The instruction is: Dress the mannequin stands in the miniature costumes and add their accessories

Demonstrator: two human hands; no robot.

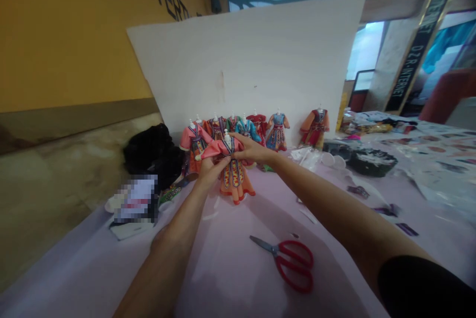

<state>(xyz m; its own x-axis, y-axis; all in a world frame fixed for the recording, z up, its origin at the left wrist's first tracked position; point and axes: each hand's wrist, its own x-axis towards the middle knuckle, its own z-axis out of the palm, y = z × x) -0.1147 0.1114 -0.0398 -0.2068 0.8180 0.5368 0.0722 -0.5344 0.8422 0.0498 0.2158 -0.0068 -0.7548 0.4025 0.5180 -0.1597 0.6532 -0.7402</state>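
Observation:
Between my two hands is a small doll dress [234, 174] on a white miniature stand, with pink sleeves, a patterned collar and panels, and an orange skirt. My left hand [212, 171] grips it at the waist from the left, thumb across the front. My right hand [255, 149] holds its right shoulder and side, fingers partly behind the cloth. Just behind stand several dressed mini forms, among them a pink one [194, 142], a blue one [278, 129] and a dark red one with orange sleeves [316, 127]. The dress is upright, its hem over the table.
Red-handled scissors [286, 258] lie partly open on the lilac tablecloth [223, 268] nearer me. A white board [245, 60] rises behind the dresses. Black cloth [152, 154] sits at left; a dark bowl-like object [372, 161], fabric scraps [407, 228] and plastic wrap [308, 157] lie right.

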